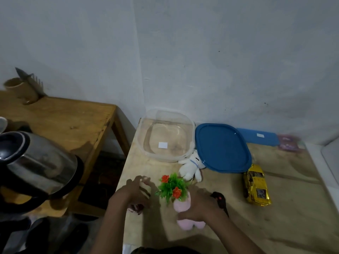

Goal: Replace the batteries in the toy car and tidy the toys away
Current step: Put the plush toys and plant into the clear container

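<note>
Pale table (286, 208) against a white wall. The clear tub (167, 138) stands open at the back, so I should lift both toys straight in. Yellow toy car (256, 186) sits untouched, far right. My right hand (200, 204) wraps the pink plush (185, 213); my left hand (136, 191) clasps a blurred striped toy (145, 188).

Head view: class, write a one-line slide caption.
Left hand and right hand gather soft toys beside the empty clear container; yellow toy car waits.

No legible text anywhere.
</note>
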### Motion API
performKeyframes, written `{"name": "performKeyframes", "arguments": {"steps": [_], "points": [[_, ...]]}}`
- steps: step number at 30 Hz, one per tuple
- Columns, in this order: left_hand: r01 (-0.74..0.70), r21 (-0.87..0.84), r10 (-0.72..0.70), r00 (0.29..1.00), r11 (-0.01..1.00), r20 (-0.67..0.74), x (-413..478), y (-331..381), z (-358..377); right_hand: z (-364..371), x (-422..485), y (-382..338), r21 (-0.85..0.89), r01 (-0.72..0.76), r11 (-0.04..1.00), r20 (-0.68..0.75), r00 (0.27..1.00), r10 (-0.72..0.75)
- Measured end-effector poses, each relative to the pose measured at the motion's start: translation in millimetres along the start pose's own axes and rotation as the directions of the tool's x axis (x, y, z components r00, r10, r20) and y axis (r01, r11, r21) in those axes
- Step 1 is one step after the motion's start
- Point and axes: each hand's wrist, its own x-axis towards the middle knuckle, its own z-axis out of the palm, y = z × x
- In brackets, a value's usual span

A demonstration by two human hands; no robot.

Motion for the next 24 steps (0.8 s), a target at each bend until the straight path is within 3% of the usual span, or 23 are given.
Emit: {"name": "performKeyframes", "arguments": {"steps": [3,8,12,14,19,24], "points": [[-0.051,-0.118,0.039,0.994,0.992,-0.100,1,-1,17,13,3,-2,0.061,0.000,0.998,-0.077,0.997,0.004],[-0.255,-0.330,0.236,0.967,0.909,-0.097,-8,3,12,8,-2,8,0.431,0.061,0.900,-0.201,0.979,0.030],[-0.329,-0.480,0.397,0.917,0.813,0.043,-16,5,4,-17,-2,11,0.717,0.178,0.674,-0.324,0.941,0.096],[-0.339,-0.498,0.437,0.895,0.798,0.090,-17,12,5,-29,4,9,0.775,0.203,0.598,-0.339,0.933,0.122],[-0.399,-0.484,0.507,0.855,0.779,0.112,-11,25,14,-48,10,-5,0.733,0.156,0.663,-0.260,0.964,0.061],[-0.366,-0.552,0.509,0.851,0.749,0.128,-7,26,25,-63,19,-10,0.720,0.039,0.693,-0.111,0.992,0.060]]}}
